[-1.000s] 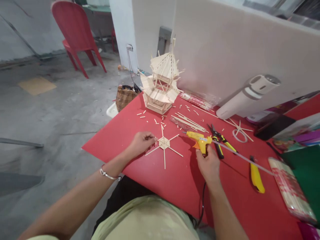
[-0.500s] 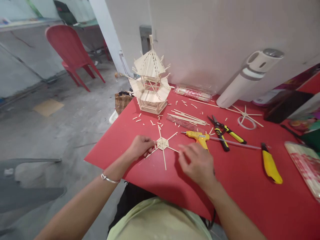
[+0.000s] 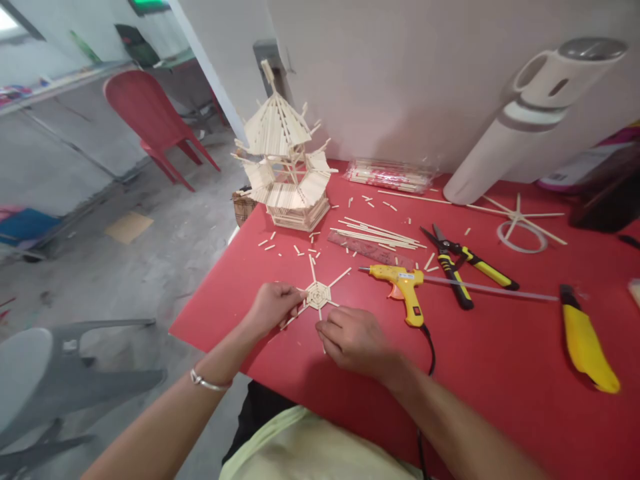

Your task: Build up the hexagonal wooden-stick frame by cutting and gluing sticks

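A web-shaped frame of thin wooden sticks [image 3: 319,295] lies on the red table, with rings at its centre and spokes reaching outward. My left hand [image 3: 277,307] pinches the frame at its left side, fingertips against the ring edge. My right hand [image 3: 354,339] is closed at the lower spoke, its thumb and fingers pressed around it and hiding part of it. Just right of the frame lies a yellow hot glue gun [image 3: 400,280], its nozzle pointing left and a clear glue stick [image 3: 493,289] trailing from its back.
A stick pagoda model [image 3: 285,160] stands at the back left. Loose sticks [image 3: 375,232], a ruler [image 3: 367,249], black-yellow cutters [image 3: 453,260] and a yellow-handled knife [image 3: 587,340] lie around. Behind stand a white flask [image 3: 505,147] and a star of sticks [image 3: 517,217]. A grey chair [image 3: 85,373] is left.
My right hand has moved left and down, from the right spoke to the lower spoke. My left hand stays at the frame's left side. The camera view has shifted.
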{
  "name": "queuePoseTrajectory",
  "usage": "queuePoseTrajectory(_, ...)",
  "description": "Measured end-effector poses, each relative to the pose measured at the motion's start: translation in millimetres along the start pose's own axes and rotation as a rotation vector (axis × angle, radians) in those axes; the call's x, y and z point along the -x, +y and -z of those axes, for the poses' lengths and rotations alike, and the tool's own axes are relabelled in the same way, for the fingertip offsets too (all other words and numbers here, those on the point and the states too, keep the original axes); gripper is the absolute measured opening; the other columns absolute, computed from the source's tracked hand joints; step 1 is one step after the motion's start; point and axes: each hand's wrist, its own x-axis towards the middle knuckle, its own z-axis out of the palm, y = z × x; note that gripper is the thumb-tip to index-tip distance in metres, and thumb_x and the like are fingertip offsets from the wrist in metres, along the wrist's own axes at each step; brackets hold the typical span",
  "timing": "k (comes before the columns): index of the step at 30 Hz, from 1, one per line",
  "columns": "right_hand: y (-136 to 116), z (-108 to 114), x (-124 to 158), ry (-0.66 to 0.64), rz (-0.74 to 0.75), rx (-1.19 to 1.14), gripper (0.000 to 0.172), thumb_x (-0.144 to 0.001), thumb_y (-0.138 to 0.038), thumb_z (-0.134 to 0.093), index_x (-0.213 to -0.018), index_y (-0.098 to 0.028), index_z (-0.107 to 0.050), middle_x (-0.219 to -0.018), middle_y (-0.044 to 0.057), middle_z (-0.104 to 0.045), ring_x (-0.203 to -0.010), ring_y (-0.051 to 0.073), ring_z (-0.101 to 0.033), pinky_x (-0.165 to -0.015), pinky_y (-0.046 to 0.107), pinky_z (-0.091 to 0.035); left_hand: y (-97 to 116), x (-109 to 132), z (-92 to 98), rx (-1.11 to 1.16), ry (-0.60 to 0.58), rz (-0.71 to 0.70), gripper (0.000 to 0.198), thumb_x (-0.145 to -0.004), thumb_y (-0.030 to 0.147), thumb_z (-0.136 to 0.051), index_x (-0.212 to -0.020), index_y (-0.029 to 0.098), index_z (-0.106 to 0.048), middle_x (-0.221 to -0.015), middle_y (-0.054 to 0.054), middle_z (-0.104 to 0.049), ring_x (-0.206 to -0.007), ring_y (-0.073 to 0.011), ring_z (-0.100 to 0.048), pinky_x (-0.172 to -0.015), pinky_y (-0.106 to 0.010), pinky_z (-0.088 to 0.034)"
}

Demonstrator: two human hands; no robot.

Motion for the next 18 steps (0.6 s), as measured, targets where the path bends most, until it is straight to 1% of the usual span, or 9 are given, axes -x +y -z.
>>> queuePoseTrajectory(3, 1.3, 0.0, 0.0, -0.018, -0.012, -0.002, 0.018, -0.090, -0.020, -0.050, -0.079, -0.021, -0.063, -0.070, 0.000, -0.053, -0.066, 0.015, -0.042, -0.059, 0.033, -0.024, -2.3, -0.3, 0.5, -0.016, 0.013, 0.008, 0.042, -0.079, 0.050, -0.065, -0.055, 0.017, -0.053, -0.038, 0.006, -0.047, -0.026, -0.0068, -0.039, -0.030, -0.019, -0.030)
queuePoseTrajectory(6, 1.9, -0.6, 0.6, -0.031, -0.023, -0.012, 0.017, -0.090, -0.020, -0.050, -0.078, -0.021, -0.063, -0.070, 0.000, -0.052, -0.066, 0.015, -0.042, -0.059, 0.033, -0.024, -2.0, 1.9, 2.4, -0.002, -0.015, 0.017, 0.041, -0.080, 0.051, -0.063, -0.060, 0.016, -0.057, -0.046, 0.004, -0.055, -0.028, -0.0062, -0.041, -0.031, -0.019, -0.034)
queuePoseTrajectory(8, 1.6, -0.5, 0.8, -0.034, -0.027, -0.015, 0.018, -0.091, -0.020, -0.050, -0.078, -0.021, -0.062, -0.069, 0.000, -0.052, -0.066, 0.015, -0.042, -0.059, 0.033, -0.024, -0.5, 3.4, 3.8, 0.010, -0.035, 0.025, 0.038, -0.080, 0.049, -0.064, -0.062, 0.016, -0.059, -0.049, 0.003, -0.058, -0.030, -0.0059, -0.043, -0.032, -0.019, -0.035)
queuePoseTrajectory(11, 0.6, 1.5, 0.0, -0.041, -0.032, -0.026, 0.018, -0.091, -0.020, -0.050, -0.079, -0.020, -0.063, -0.070, 0.000, -0.053, -0.068, 0.015, -0.043, -0.061, 0.033, -0.025, 2.2, 4.2, 4.8, 0.007, -0.049, 0.041, 0.034, -0.077, 0.045, -0.066, -0.063, 0.015, -0.059, -0.049, 0.003, -0.057, -0.031, -0.0060, -0.044, -0.032, -0.019, -0.034)
queuePoseTrajectory(16, -1.3, 8.1, -2.8, -0.051, -0.068, -0.077, 0.015, -0.090, -0.017, -0.051, -0.083, -0.020, -0.064, -0.087, 0.003, -0.059, -0.080, 0.016, -0.047, -0.065, 0.030, -0.030, 5.3, 3.9, 4.0, -0.008, -0.076, 0.037, 0.034, -0.076, 0.043, -0.065, -0.058, 0.016, -0.056, -0.046, 0.003, -0.054, -0.030, -0.0067, -0.044, -0.032, -0.019, -0.031)
queuePoseTrajectory(18, -1.8, 9.5, -3.1, -0.047, -0.064, -0.086, 0.015, -0.089, -0.017, -0.051, -0.083, -0.020, -0.064, -0.087, 0.003, -0.060, -0.079, 0.016, -0.047, -0.065, 0.030, -0.030, 6.1, 4.0, 3.2, -0.009, -0.081, 0.033, 0.034, -0.076, 0.042, -0.064, -0.056, 0.016, -0.055, -0.045, 0.003, -0.053, -0.029, -0.0067, -0.043, -0.032, -0.020, -0.031)
